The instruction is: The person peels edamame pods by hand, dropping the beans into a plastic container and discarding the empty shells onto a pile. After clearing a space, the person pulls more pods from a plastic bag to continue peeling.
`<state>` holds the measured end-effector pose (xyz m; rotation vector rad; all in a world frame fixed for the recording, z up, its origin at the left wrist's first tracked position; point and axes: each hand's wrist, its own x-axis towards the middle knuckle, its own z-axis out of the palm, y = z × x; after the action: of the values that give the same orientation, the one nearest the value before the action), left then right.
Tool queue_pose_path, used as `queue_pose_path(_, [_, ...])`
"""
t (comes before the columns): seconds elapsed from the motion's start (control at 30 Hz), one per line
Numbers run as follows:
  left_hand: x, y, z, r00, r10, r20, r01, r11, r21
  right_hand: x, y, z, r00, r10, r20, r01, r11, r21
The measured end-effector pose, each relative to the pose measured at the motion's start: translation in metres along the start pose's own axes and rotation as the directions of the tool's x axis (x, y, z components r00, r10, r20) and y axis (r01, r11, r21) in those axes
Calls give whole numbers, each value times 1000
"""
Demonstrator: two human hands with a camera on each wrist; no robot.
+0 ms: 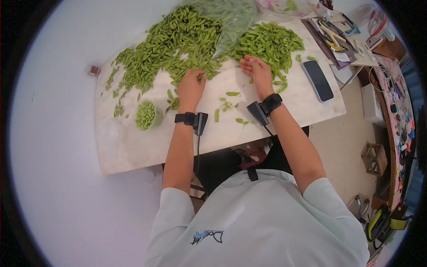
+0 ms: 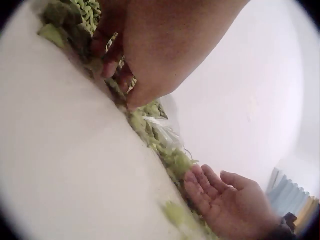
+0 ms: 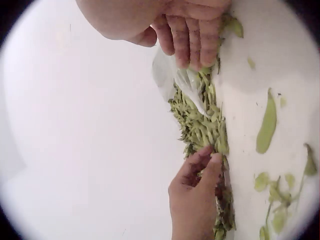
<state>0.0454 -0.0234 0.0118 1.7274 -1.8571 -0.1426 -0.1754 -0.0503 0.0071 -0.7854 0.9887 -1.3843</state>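
My left hand [image 1: 191, 86] is at the near edge of the large heap of edamame pods [image 1: 155, 55], fingers curled, a bit of green pod showing between thumb and fingers. Seen from the right wrist, the left hand [image 3: 195, 192] has its thumb and forefinger tips close together. My right hand [image 1: 259, 73] is held beside the smaller pod heap [image 1: 271, 44], fingers nearly straight. Its palm faces the left hand and has nothing in it in the left wrist view. A small tub of shelled beans [image 1: 145, 115] stands left of my left forearm.
A clear plastic bag [image 1: 235, 26] lies between the heaps. Loose pods and stem scraps [image 1: 227, 106] lie between my wrists. To the right are a phone [image 1: 317, 80] and a board with tools [image 1: 331, 38]. The table's front edge is close to my body.
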Motion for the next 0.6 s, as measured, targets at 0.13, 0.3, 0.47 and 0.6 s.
queue_pose_path(0.13, [-10,21,-5,993,95,70,-80,978,-193,-22,1,2,990,35,133,-35,999,0])
queue_pose_path(0.3, [-32,53,-4,911,218,350,-120,953,-279,-34,8,-4,990,27,135,-28,1000,5])
queue_pose_path(0.47, [-40,49,-2,941,195,275,-144,970,-195,-40,7,-17,969,62,240,58,885,-462])
queue_pose_path(0.6, [-42,46,-2,954,164,253,-124,978,-167,-50,-6,-19,929,250,273,-61,831,-553])
